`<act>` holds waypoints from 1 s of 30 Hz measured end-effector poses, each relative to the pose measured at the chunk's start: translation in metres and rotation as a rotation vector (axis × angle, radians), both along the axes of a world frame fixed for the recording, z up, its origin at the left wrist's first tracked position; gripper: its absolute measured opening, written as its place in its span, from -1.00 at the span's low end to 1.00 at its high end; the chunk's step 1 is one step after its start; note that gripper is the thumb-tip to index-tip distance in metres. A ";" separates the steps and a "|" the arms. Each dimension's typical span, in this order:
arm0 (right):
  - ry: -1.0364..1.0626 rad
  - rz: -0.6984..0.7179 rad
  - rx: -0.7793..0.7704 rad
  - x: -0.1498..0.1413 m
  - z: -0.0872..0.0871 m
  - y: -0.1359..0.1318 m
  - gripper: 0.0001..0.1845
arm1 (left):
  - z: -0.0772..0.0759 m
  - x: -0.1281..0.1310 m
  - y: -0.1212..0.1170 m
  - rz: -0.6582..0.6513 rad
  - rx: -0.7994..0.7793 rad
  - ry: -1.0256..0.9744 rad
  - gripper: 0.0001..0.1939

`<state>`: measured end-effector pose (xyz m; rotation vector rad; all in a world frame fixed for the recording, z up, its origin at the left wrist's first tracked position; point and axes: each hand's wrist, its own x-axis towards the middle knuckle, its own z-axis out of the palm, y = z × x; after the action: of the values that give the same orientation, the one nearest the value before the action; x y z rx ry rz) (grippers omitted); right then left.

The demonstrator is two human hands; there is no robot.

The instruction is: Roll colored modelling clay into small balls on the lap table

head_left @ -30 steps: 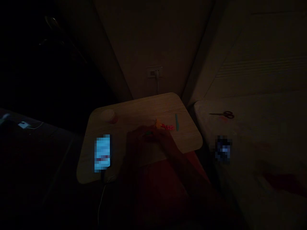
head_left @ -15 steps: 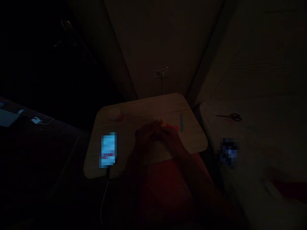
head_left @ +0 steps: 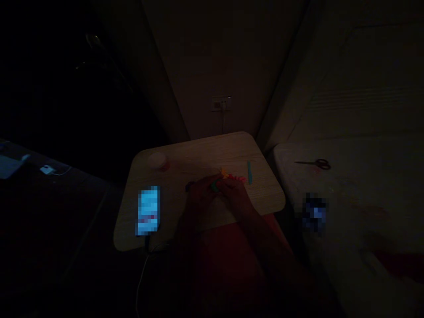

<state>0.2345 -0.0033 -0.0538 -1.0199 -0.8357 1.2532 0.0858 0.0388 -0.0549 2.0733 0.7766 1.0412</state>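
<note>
In the dim light, both hands meet over the small wooden table [head_left: 212,150]. A small green lump [head_left: 214,186] shows between my left hand [head_left: 201,192] and my right hand [head_left: 236,193]. The fingers of both hands close around the lump, though shadow hides much of their grip. Just beyond the fingertips lies an orange-yellow piece [head_left: 223,172]. Beside it a knobbly red strip [head_left: 236,177] points to the right. A teal stick [head_left: 249,172] rests farther right. Something dark blue [head_left: 190,186] sits left of my left hand, partly covered by it.
A round tub [head_left: 158,161] stands at the table's back left. A lit phone [head_left: 148,210] with a cable is at the front left. Scissors [head_left: 314,164] lie on the pale surface to the right, near a blurred dark object [head_left: 314,214]. A wall socket [head_left: 221,104] is behind the table.
The green lump has come into view between my hands, which have parted slightly. More of the orange-yellow piece shows. The whole view has shifted a little.
</note>
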 end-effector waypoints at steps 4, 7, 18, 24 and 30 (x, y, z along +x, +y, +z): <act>0.081 0.053 -0.049 -0.001 -0.002 -0.001 -0.57 | 0.004 -0.001 -0.003 0.042 -0.037 -0.002 -0.61; 0.131 0.065 -0.076 -0.002 -0.005 -0.002 -0.51 | 0.005 -0.002 -0.004 0.061 -0.050 -0.024 -0.65; -0.415 -0.020 -0.015 0.001 0.011 -0.006 -0.65 | -0.006 0.002 0.000 0.092 0.173 0.083 -0.58; -0.602 0.006 0.102 0.004 0.019 -0.008 -0.61 | -0.006 0.004 -0.004 0.075 0.151 0.050 -0.58; -0.657 0.032 0.114 0.000 0.008 -0.009 -0.63 | -0.002 0.004 -0.011 0.072 -0.001 -0.029 -0.52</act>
<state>0.2341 -0.0122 -0.0457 -1.3504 -1.4098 0.8797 0.0900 0.0283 -0.0565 2.0377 0.8423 1.1077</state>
